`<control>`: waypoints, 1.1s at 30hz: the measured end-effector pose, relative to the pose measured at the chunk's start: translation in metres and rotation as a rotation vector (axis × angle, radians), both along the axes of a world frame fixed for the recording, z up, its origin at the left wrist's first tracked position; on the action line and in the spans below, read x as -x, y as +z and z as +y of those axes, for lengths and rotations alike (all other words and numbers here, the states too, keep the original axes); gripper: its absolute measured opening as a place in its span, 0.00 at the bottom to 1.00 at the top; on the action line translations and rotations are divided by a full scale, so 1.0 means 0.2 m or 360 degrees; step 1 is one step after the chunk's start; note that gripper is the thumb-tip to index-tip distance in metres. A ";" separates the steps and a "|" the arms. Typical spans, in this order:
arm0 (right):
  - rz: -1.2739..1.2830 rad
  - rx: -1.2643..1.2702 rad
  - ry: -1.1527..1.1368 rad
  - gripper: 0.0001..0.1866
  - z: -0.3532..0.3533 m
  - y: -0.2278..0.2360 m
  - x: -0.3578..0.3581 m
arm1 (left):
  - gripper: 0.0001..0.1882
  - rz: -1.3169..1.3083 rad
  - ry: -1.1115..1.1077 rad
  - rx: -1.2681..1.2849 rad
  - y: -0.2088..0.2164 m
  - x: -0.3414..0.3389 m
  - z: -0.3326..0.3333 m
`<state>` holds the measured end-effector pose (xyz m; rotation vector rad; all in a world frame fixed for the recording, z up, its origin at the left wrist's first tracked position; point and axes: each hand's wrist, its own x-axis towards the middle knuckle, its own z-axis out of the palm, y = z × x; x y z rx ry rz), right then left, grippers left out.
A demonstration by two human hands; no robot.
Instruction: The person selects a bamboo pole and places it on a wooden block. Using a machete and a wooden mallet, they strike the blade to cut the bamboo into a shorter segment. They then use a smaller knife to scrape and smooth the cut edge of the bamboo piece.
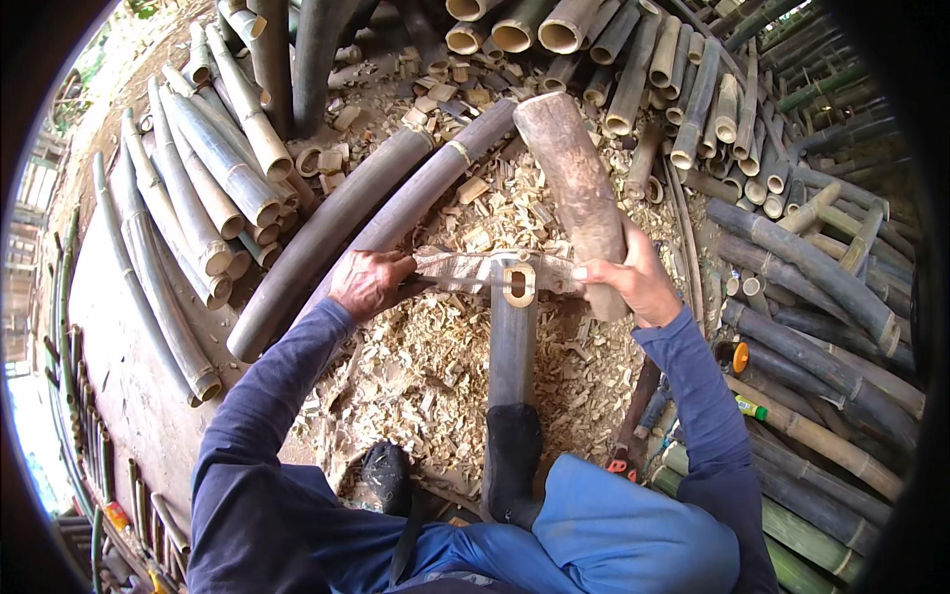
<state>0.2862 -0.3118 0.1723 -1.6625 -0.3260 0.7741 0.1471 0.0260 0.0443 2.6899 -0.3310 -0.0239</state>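
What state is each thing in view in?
Wooden club: tilted, gripped.
Right hand: closed around the club.
Left hand: curled, grip unclear.
Bamboo pole: holed near its far end.
Bamboo lengths at left: stacked, cut.
Bamboo tubes at top: piled, ends open.
Pale chips: loose, scattered.

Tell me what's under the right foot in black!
The dark bamboo piece disappears under the right foot. Whatever the sole touches is covered, so I can't see that.

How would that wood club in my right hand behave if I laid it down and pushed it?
The club would probably roll, as its sides look rounded, though an apparent taper may make it veer. It's likely heavy and stiff, being thick and seemingly solid wood.
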 end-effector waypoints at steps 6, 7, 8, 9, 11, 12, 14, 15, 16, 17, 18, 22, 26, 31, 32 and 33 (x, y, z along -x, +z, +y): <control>-0.0129 0.0087 -0.0091 0.40 -0.20 -0.11 0.08 | 0.28 0.0287 0.0071 0.0039 0.11 -0.17 -0.15; -0.0159 0.0107 -0.0080 0.40 -0.21 -0.12 0.08 | 0.30 0.0366 0.0091 -0.0032 0.13 -0.20 -0.16; -0.0190 0.0127 -0.0068 0.41 -0.23 -0.13 0.09 | 0.31 0.0338 0.0049 -0.0082 0.08 -0.21 -0.15; -0.0219 0.0146 -0.0061 0.41 -0.23 -0.14 0.10 | 0.31 0.0357 0.0063 -0.0125 0.08 -0.22 -0.16; -0.0436 0.0189 -0.0033 0.41 -0.23 -0.13 0.11 | 0.31 0.0397 0.0093 -0.0213 0.07 -0.22 -0.17; -0.0548 0.0211 -0.0019 0.41 -0.23 -0.12 0.11 | 0.32 0.0327 0.0116 -0.0188 0.06 -0.22 -0.17; -0.0664 0.0367 -0.0094 0.39 -0.20 -0.15 0.14 | 0.32 0.0380 0.0152 -0.0196 0.04 -0.21 -0.18; -0.0732 0.0451 -0.0137 0.38 -0.19 -0.17 0.15 | 0.32 0.0395 0.0163 -0.0196 0.04 -0.22 -0.20; -0.0776 0.0711 -0.0118 0.34 -0.17 -0.21 0.18 | 0.32 0.0411 0.0153 -0.0225 0.04 -0.23 -0.21; -0.0484 0.1254 0.0238 0.32 -0.18 -0.20 0.13 | 0.32 0.0426 0.0141 -0.0253 0.04 -0.24 -0.21; -0.0653 0.1308 0.0359 0.32 -0.19 -0.18 0.08 | 0.32 0.0442 0.0133 -0.0282 0.04 -0.25 -0.21; -0.0815 0.0942 0.0297 0.35 -0.14 0.00 -0.04 | 0.32 0.0447 0.0068 -0.0260 0.03 -0.23 -0.17; -0.1139 0.0400 -0.0287 0.38 -0.07 -0.08 -0.02 | 0.32 0.0485 0.0129 -0.0182 0.03 -0.25 -0.19; -0.0571 0.1336 0.0447 0.37 -0.06 -0.24 -0.03 | 0.33 0.0549 0.0037 -0.0230 0.04 -0.29 -0.19; -0.0499 0.1396 0.0353 0.36 -0.08 -0.16 -0.07 | 0.33 0.0573 0.0012 -0.0196 0.05 -0.30 -0.19; -0.0432 0.1426 0.0281 0.36 -0.02 -0.02 -0.10 | 0.33 0.0606 0.0016 -0.0182 0.06 -0.29 -0.16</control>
